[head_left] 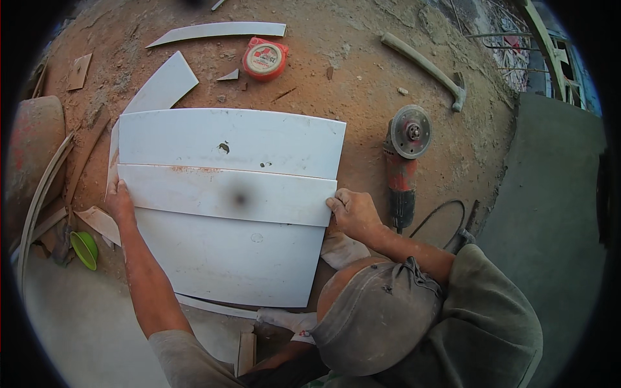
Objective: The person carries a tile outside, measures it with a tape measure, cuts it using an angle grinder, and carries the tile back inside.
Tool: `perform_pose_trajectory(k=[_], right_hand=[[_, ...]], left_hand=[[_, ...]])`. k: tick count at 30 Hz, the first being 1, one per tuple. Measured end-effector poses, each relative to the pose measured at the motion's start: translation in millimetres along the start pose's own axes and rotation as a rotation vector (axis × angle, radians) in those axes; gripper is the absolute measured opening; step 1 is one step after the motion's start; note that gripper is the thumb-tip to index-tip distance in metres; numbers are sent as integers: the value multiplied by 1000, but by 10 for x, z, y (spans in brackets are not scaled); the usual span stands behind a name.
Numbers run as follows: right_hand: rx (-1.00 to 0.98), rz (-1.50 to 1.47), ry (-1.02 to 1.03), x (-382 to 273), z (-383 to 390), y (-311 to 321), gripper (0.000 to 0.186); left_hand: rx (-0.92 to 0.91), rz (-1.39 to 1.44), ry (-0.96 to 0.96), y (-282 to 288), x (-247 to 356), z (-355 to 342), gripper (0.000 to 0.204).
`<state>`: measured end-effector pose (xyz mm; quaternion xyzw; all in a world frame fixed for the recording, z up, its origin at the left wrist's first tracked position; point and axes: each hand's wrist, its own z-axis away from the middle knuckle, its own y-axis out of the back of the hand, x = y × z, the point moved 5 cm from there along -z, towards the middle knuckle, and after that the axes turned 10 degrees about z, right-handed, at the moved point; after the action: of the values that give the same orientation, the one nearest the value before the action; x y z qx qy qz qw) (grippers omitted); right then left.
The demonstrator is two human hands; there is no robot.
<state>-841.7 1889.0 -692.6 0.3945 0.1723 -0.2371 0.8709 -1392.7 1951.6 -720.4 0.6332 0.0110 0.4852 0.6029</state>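
A narrow white tile strip (194,189) lies across a large white tile (226,258), with its ends near the big tile's side edges. My left hand (120,204) is closed on the strip's left end, thumb near the top edge. My right hand (354,212) pinches the right end between thumb and fingers. Above the strip shows another broad white face (187,139) with a curved far edge and a few dark chips; whether it belongs to the same large tile cannot be told. My bent knee (381,317) in grey cloth is at the lower right.
An angle grinder (402,174) with its disc bare lies to the right, its cord behind it. Farther off are a hammer (424,70), a red tape measure (264,59) and white tile offcuts (220,30). A green bowl (84,249) stands left; grey concrete (550,194) runs along the right.
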Motion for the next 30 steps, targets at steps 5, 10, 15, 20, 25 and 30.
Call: perform_pose_trajectory(k=[5, 10, 15, 20, 25, 30], right_hand=[[16, 12, 21, -26, -29, 4, 26], [1, -75, 13, -40, -48, -42, 23], [230, -56, 127, 208, 350, 351, 20], [714, 379, 163, 569, 774, 988, 45], [468, 123, -179, 835, 332, 813, 61], [380, -150, -146, 712, 335, 959, 60]], left_hand=[[56, -81, -104, 13, 56, 7, 35], [101, -392, -105, -77, 334, 205, 41], [328, -400, -53, -286, 640, 860, 52], [263, -254, -107, -539, 870, 1767, 56], [213, -25, -226, -836, 1311, 2735, 50], [-504, 549, 49, -1229, 1594, 3487, 57]])
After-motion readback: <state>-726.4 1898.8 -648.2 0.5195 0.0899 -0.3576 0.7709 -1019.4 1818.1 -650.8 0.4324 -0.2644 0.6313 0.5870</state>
